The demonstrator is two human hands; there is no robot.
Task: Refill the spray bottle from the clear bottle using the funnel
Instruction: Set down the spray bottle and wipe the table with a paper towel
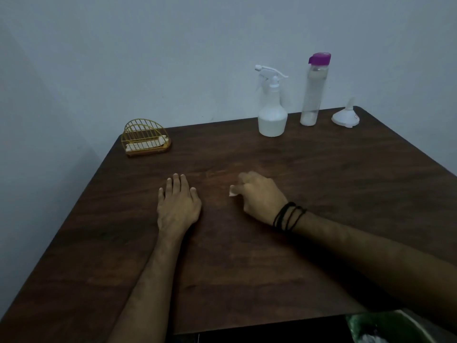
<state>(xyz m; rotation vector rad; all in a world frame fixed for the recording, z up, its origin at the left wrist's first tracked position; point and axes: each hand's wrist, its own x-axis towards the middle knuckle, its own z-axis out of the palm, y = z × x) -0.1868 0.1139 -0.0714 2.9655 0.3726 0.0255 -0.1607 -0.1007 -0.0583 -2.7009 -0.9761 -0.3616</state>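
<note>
Here the left hand is laid flat, fingers spread, empty; the right hand is curled round a small white scrap. Beyond, well apart toward the far right, the spray bottle, clear bottle and upturned funnel are stood upright, nearer the right hand.

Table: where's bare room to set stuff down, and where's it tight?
Free: the wide strip of table between the hands and the far row, and the near half around the forearms. Also between the wire rack and spray bottle. Crowded: far right corner, where spray bottle, clear bottle and funnel stand close.
</note>
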